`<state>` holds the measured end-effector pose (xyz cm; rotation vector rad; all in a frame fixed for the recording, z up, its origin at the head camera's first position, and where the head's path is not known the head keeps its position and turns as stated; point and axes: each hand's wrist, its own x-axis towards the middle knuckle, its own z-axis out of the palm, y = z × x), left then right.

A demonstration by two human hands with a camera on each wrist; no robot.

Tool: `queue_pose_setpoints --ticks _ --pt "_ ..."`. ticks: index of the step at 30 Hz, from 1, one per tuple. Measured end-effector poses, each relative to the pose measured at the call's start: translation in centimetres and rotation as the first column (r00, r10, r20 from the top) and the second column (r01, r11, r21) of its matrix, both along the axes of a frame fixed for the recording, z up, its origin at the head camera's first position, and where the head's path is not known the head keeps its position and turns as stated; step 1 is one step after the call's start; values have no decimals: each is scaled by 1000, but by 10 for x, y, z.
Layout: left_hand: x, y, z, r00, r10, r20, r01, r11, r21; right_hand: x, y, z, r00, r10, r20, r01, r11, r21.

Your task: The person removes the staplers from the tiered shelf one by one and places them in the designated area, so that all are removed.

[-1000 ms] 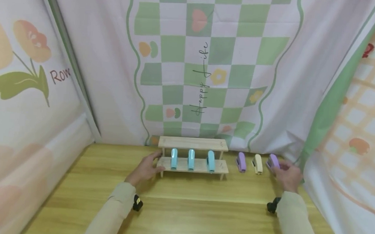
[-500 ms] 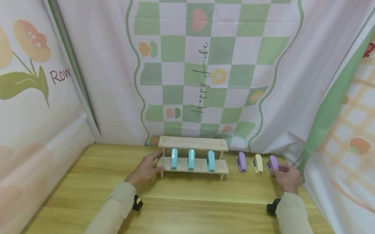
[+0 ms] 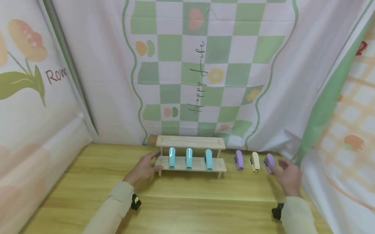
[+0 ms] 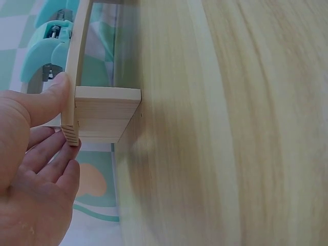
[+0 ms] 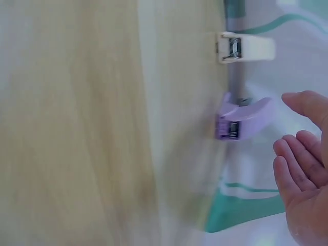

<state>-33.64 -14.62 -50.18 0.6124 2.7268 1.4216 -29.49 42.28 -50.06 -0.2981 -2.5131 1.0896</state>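
A two-tier wooden shelf (image 3: 190,164) stands at the back of the table, and three light-blue staplers (image 3: 189,158) stand in a row on its lower tier. My left hand (image 3: 143,169) holds the left end of that tier, thumb on one face of the board (image 4: 72,92) and fingers at the other. To the right of the shelf, a purple stapler (image 3: 238,160), a cream stapler (image 3: 254,162) and another purple stapler (image 3: 269,163) stand on the table. Beside this last one is my right hand (image 3: 288,176); in the right wrist view its spread thumb and fingers are apart from the stapler (image 5: 251,120).
The wooden table (image 3: 184,211) reaches back to a checkered cloth (image 3: 206,75) hanging behind the shelf. Printed curtains also hang at the left (image 3: 36,128) and right (image 3: 352,143). The shelf's upper tier (image 3: 190,142) is a plain board.
My right hand has let go of the rightmost purple stapler and drawn slightly away from it. My left hand stays at the shelf. The head view has shifted slightly.
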Motion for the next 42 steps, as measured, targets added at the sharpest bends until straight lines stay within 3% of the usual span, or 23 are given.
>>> queue_pose_setpoints --ticks 7,13,17,23,32,37,42 --pt "-1 -2 -1 1000 -7 -7 7 1000 -1 16 -28 22 994 106 -16 -104 988 110" --pt "0 -2 -1 999 -22 -35 22 1000 -4 24 -75 31 970 199 -137 -169 964 204" --pt "0 -4 -1 997 -32 -68 32 999 -5 23 -108 34 950 271 -155 -243 953 180" --pt "-1 -5 -4 998 -28 -63 27 1000 -9 22 -150 26 930 349 -113 -339 936 95" --pt "-2 -3 -5 998 -34 -46 35 999 11 12 -198 13 917 378 -127 -384 923 -31" --pt "-2 -2 -3 999 -35 -42 35 999 6 5 -216 8 930 328 -168 -346 934 -92" --pt "-2 -3 -4 999 -28 -32 29 1000 12 -1 -229 7 946 270 -179 -289 953 -92"
